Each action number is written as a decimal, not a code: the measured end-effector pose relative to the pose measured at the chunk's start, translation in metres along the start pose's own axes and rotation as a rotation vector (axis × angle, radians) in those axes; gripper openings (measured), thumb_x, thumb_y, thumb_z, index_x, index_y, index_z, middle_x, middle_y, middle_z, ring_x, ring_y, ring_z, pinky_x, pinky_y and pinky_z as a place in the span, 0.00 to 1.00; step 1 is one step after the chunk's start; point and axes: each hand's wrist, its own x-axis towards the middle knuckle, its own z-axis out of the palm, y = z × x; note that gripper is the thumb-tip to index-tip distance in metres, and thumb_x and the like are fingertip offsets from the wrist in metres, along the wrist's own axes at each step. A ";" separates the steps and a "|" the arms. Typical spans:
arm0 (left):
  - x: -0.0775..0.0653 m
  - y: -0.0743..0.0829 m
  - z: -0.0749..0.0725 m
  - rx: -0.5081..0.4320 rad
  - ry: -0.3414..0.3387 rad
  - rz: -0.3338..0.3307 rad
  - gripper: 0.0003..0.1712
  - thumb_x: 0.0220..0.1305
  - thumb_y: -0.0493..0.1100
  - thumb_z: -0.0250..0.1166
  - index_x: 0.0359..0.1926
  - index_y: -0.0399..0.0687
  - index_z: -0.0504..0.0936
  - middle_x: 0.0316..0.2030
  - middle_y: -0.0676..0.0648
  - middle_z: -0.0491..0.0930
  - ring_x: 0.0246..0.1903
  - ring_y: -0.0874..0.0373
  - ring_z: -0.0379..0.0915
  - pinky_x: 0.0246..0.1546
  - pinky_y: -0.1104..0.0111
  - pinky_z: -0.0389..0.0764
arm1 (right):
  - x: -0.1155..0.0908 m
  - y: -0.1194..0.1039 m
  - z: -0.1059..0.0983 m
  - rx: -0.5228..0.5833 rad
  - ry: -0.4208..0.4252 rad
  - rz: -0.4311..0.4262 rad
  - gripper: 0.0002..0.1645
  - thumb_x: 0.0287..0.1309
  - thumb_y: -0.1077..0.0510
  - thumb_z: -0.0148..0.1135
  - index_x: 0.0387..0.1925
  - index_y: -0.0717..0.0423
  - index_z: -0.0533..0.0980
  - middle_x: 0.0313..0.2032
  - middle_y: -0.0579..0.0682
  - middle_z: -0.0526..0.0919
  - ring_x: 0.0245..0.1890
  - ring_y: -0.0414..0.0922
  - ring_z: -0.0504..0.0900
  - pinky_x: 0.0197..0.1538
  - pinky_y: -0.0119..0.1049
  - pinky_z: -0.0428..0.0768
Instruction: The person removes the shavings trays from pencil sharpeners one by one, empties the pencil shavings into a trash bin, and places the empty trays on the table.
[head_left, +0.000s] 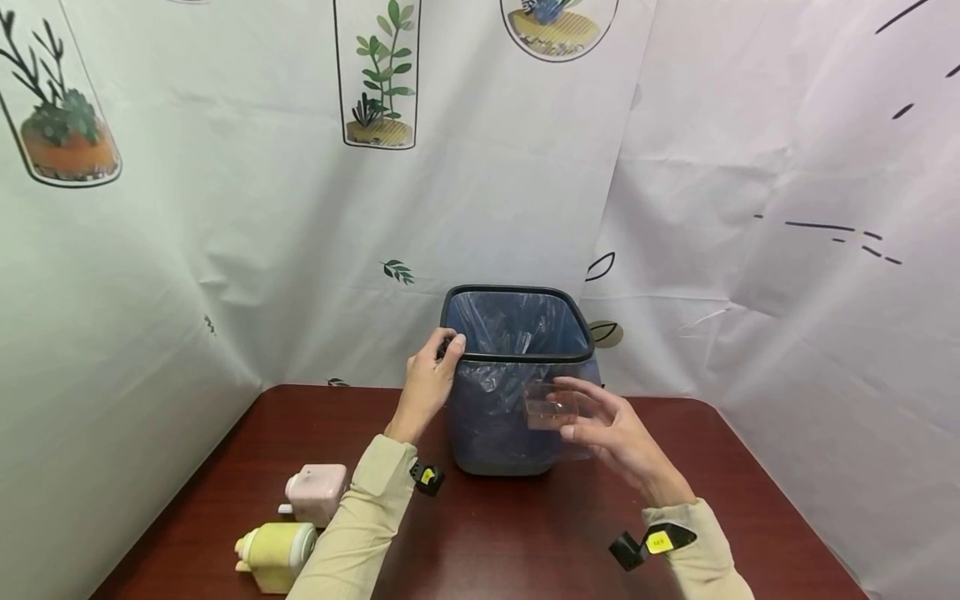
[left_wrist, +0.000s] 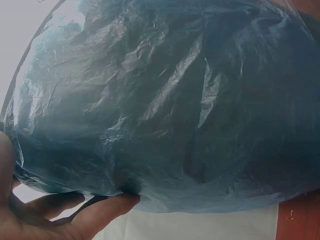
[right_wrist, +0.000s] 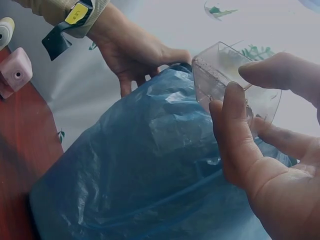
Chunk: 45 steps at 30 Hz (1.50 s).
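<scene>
A blue trash bin (head_left: 495,425) with a black rim stands on the table, lined with a thin, clear plastic bag (left_wrist: 165,100) that hangs over its outside. My left hand (head_left: 429,383) grips the near left corner of the rim, thumb on top and the other fingers mostly hidden in the head view. In front of the bin's right side, my right hand (head_left: 618,429) holds a small clear plastic box (right_wrist: 215,75) between thumb and fingers. The box is tilted in the right wrist view, and fine specks show along one of its walls. It is outside the bin, below rim height in the head view.
On the reddish-brown table (head_left: 480,533), to the left, lie a pink bottle-like container (head_left: 318,493) and a yellow one (head_left: 276,550) with a white base, beside my left forearm. A white printed cloth (head_left: 300,250) hangs behind the bin and along both sides.
</scene>
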 end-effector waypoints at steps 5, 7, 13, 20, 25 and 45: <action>0.000 -0.001 0.001 -0.007 -0.003 -0.002 0.25 0.62 0.69 0.45 0.48 0.61 0.74 0.37 0.49 0.77 0.36 0.54 0.73 0.37 0.59 0.74 | -0.002 0.005 0.001 0.010 -0.013 0.006 0.35 0.55 0.71 0.55 0.65 0.62 0.57 0.59 0.64 0.66 0.53 0.57 0.74 0.51 0.44 0.74; 0.000 -0.001 0.001 -0.010 -0.006 -0.006 0.26 0.62 0.69 0.45 0.48 0.61 0.73 0.38 0.49 0.77 0.37 0.54 0.73 0.37 0.59 0.74 | -0.002 0.008 0.001 0.022 -0.024 0.002 0.35 0.56 0.71 0.55 0.65 0.63 0.57 0.58 0.65 0.66 0.53 0.58 0.74 0.52 0.45 0.73; 0.000 0.001 0.000 -0.011 -0.005 -0.017 0.25 0.63 0.68 0.45 0.49 0.60 0.73 0.39 0.48 0.78 0.38 0.54 0.73 0.39 0.58 0.74 | -0.003 0.018 0.002 0.060 -0.039 -0.018 0.35 0.54 0.74 0.54 0.64 0.66 0.56 0.57 0.67 0.66 0.53 0.59 0.74 0.52 0.43 0.74; 0.001 0.003 0.000 -0.013 -0.004 -0.007 0.26 0.63 0.68 0.45 0.49 0.60 0.73 0.39 0.48 0.78 0.39 0.54 0.73 0.39 0.58 0.75 | -0.007 0.028 0.001 0.072 -0.021 0.007 0.35 0.55 0.72 0.55 0.64 0.65 0.57 0.57 0.66 0.66 0.53 0.58 0.74 0.53 0.43 0.73; 0.001 0.002 0.000 -0.018 -0.001 -0.001 0.25 0.63 0.68 0.45 0.48 0.59 0.73 0.38 0.48 0.78 0.37 0.54 0.73 0.38 0.58 0.75 | -0.010 0.035 -0.002 0.072 -0.008 0.022 0.35 0.55 0.71 0.55 0.64 0.65 0.57 0.57 0.67 0.65 0.53 0.56 0.75 0.53 0.42 0.74; 0.001 -0.001 0.003 -0.005 0.017 -0.004 0.25 0.63 0.68 0.45 0.47 0.60 0.74 0.36 0.49 0.77 0.35 0.55 0.72 0.36 0.60 0.73 | -0.020 0.059 -0.007 0.111 0.015 0.073 0.36 0.54 0.73 0.55 0.65 0.65 0.55 0.59 0.70 0.62 0.50 0.52 0.77 0.46 0.39 0.77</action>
